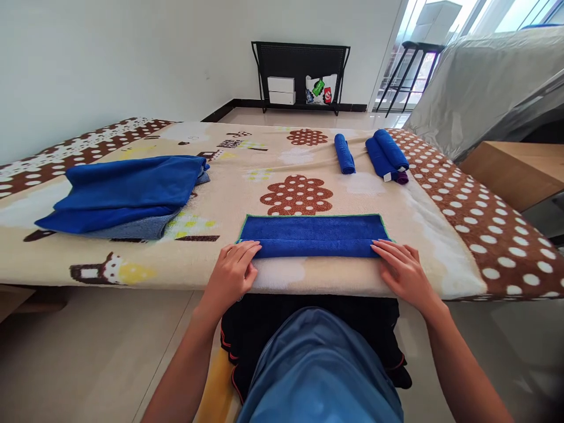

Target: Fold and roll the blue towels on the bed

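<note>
A blue towel [312,235] with green edging lies near the bed's front edge, its near part folded over in a band. At its left end, my left hand [234,270] is closed with fingertips on the fold and the thumb tucked below. The matching right end is gripped by my right hand [402,271], fingers bent over the folded edge. Farther back on the right lie a single rolled blue towel [344,154] and a group of blue rolls [388,154] side by side, with a bit of purple cloth at their near end.
A loose pile of blue cloths [127,191] lies on the left of the patterned blanket [238,200]. Beyond the bed stands a black rack [302,59] with white boxes [281,91]. A wooden box [520,167] and a covered bulky object [489,82] stand to the right.
</note>
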Demonstrator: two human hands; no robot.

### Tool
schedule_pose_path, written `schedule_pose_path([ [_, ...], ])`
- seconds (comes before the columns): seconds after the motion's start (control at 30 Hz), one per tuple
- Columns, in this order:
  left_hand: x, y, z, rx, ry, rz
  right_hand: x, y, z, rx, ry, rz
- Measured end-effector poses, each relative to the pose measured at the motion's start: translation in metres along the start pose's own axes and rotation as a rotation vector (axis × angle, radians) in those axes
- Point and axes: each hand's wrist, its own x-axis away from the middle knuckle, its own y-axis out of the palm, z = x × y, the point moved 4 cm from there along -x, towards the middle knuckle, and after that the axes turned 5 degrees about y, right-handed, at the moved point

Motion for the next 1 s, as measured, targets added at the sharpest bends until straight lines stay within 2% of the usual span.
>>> schedule_pose_path([
  [0.23, -0.016, 0.017, -0.003, -0.063, -0.084, 0.064, -0.023, 0.017, -0.008, 0.098, 0.098, 0.178],
  [0.37, -0.027, 0.024, -0.008, -0.073, -0.124, 0.097, -0.036, 0.027, -0.005, 0.113, 0.161, 0.219],
  [0.7, -0.047, 0.034, -0.017, -0.097, -0.205, -0.049, -0.063, 0.036, 0.001, 0.187, 0.207, 0.099],
  [0.83, -0.046, 0.027, -0.017, -0.076, -0.188, -0.077, -0.064, 0.031, 0.000, 0.184, 0.177, 0.047],
  [1.0, -0.031, 0.014, -0.014, -0.034, -0.163, -0.127, -0.049, 0.021, -0.005, 0.147, 0.160, -0.021],
])
